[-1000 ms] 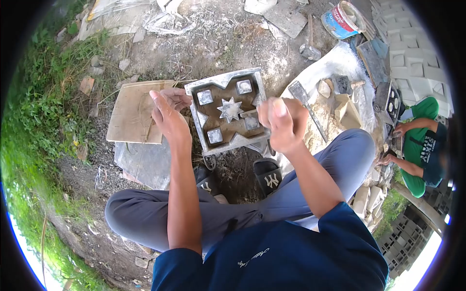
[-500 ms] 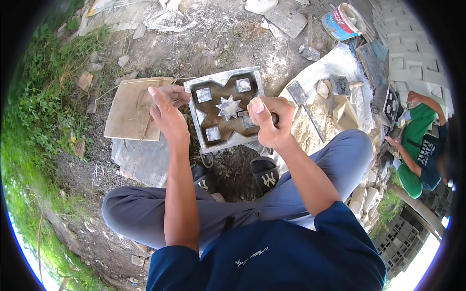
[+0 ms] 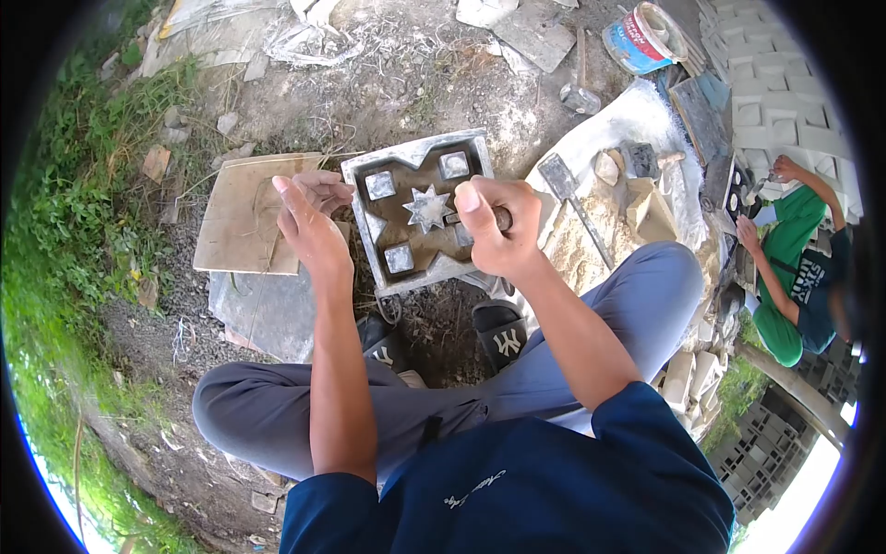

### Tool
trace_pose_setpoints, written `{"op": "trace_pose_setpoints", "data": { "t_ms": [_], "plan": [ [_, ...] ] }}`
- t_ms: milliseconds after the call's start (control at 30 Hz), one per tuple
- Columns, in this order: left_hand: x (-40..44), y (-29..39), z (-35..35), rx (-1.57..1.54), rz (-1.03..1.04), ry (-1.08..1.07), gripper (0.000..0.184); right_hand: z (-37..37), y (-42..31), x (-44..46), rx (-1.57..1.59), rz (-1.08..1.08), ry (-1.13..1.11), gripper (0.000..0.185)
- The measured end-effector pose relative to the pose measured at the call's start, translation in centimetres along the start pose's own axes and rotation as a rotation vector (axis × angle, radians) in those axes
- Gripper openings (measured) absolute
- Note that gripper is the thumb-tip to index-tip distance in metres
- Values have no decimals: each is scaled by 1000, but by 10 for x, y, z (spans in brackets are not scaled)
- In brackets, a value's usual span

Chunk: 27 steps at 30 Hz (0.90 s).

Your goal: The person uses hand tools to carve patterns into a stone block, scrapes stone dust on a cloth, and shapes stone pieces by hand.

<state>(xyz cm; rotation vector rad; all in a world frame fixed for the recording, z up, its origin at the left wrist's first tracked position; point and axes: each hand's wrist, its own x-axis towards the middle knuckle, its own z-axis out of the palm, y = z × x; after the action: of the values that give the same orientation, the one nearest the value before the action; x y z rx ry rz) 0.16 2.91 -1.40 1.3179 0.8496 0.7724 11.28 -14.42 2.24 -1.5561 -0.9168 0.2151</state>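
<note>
In the head view, a grey square mould sits in front of my feet, tilted slightly. A star-shaped block stands in its middle, with square blocks near the corners and pointed pieces along the walls. My right hand is closed around a small tool with a rounded handle, over the mould's right side. The tool's narrow metal part points toward the star; its working end is hard to make out. My left hand is open at the mould's left edge, fingers curved; whether it touches the rim is unclear.
A flat board lies left of the mould over a grey slab. To the right, a white sack bears pale powder, stones and a long flat-bladed tool. A paint bucket stands behind. Another person works at far right.
My right hand has shifted a little left with the tool, closer to the star. My left hand stays by the mould's left edge. The whole view has shifted slightly.
</note>
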Motion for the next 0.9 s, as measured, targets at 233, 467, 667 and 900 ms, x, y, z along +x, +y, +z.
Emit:
{"op": "trace_pose_setpoints", "data": {
  "t_ms": [233,467,667,900],
  "plan": [
    [0,-4,1,-36,19,12,67,-6,14,-12,145,59,-22,50],
    [5,-5,7,-77,5,28,68,-47,-20,9,461,125,195,41],
    [2,-4,9,-23,-4,2,68,-58,-21,9,599,109,424,48],
    [4,-9,10,3,-7,-23,66,-44,-24,11,551,112,435,46]
  ]
}}
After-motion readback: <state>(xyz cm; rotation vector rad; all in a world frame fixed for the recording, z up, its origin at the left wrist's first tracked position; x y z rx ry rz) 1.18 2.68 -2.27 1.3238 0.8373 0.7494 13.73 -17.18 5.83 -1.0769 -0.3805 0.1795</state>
